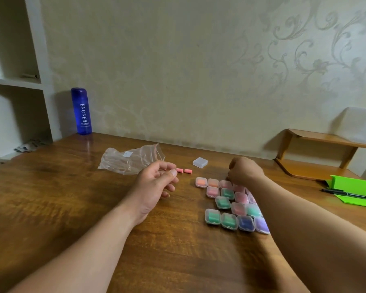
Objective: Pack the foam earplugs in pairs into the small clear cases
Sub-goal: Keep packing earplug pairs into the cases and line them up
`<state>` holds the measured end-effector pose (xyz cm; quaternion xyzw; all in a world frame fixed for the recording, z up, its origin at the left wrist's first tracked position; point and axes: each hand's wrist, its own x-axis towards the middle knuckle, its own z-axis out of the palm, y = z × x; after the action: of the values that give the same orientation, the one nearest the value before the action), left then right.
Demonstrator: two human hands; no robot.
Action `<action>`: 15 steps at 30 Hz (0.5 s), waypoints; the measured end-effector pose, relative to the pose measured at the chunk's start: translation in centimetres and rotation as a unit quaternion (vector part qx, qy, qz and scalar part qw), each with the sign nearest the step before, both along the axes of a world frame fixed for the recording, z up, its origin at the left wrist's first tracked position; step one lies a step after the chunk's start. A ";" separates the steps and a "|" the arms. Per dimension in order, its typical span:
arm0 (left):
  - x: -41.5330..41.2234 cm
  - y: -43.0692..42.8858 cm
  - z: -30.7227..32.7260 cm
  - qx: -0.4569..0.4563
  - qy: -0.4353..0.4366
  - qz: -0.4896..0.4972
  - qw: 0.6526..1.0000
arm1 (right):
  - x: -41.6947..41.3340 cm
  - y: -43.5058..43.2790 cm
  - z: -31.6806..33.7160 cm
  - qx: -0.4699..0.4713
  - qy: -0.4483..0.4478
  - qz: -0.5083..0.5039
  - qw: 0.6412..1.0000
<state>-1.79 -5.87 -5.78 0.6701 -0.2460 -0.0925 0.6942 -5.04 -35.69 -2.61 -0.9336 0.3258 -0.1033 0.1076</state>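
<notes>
- Two hands are over the worktop (72, 208). My left hand (154, 182) hovers with the fingers loosely curled and, as far as I can see, nothing inside it.
- My right hand (244, 171) shows its knuckles, with the fingers bent down onto the far row of the filled cases (212, 216). Whether it grips one I cannot tell.
- Just past the left fingertips lie two pink earplugs (188, 171), side by side on the wood.
- One clear case (200, 162), lid down and seemingly empty, sits near them, a little further away.
- I judge this pair goes next: pinch both plugs gently, bring this case close, open it, lay them parallel inside, and press the lid flat.
- The zip bag (131, 158) beyond the left hand looks empty.
</notes>
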 end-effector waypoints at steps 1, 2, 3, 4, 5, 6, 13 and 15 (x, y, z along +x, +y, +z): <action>0.1 0.1 -0.1 0.000 -0.001 0.000 1.000 | 0.2 0.6 0.4 0.011 -0.027 0.019 0.999; 0.1 0.2 -0.2 0.000 -0.002 -0.001 1.000 | 0.2 1.4 0.9 0.026 -0.061 0.037 0.997; 0.1 0.2 -0.2 0.000 -0.005 -0.001 1.000 | 0.1 2.5 1.4 0.044 -0.099 0.054 0.993; 0.0 0.2 -0.3 0.001 -0.010 0.000 1.000 | -0.2 3.7 1.9 0.067 -0.141 0.072 0.985; -0.1 0.1 -0.2 0.004 -0.016 0.001 1.000 | -0.7 5.1 2.5 0.099 -0.184 0.093 0.974; -0.1 0.1 -0.1 0.007 -0.021 0.002 1.000 | -1.4 6.7 3.0 0.141 -0.227 0.118 0.956; -1.9 0.1 0.7 0.012 -0.072 -0.032 0.997 | -5.4 14.5 1.1 0.470 -0.339 0.207 0.788; -2.3 0.1 0.7 0.016 -0.094 -0.031 0.995 | -5.7 14.9 0.1 0.513 -0.330 0.211 0.764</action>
<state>-4.10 -5.81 -5.11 0.6791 -0.3293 -0.0546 0.6537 -10.71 -20.78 -2.51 -0.6925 0.0694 -0.1972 0.6905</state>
